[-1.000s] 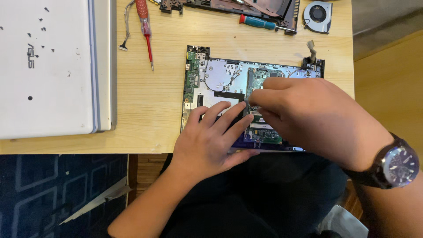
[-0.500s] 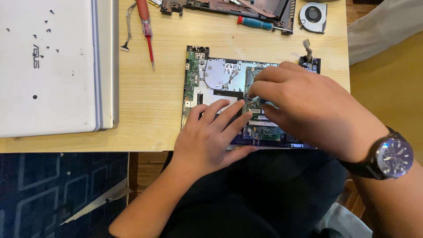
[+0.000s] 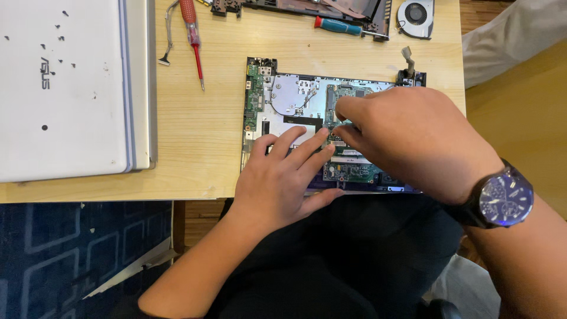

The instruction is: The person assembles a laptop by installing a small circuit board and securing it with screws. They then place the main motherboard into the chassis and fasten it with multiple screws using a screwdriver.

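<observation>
On the wooden table (image 3: 201, 136) lies an opened laptop base (image 3: 283, 106) with its green circuit board (image 3: 348, 168) showing. It sits at the near edge of the table, right in front of the person. The left hand (image 3: 283, 180) lies flat on the base, fingers spread a little and stretched out, pressing down and holding nothing. The right hand (image 3: 413, 139) is over the board, with its finger and thumb pinched close together on a small part. That part is too tiny and hidden to tell what it is, maybe a little chip or clip. A dark wristwatch (image 3: 502, 198) with a blue face is on the right wrist.

Off to the left sits a white laptop lid (image 3: 65, 88) with tiny screws on top. A red screwdriver (image 3: 192, 35) lies just past the base, and a blue-handled screwdriver (image 3: 339, 25) lies near the far edge. A small round fan (image 3: 416, 15) is at the far corner.
</observation>
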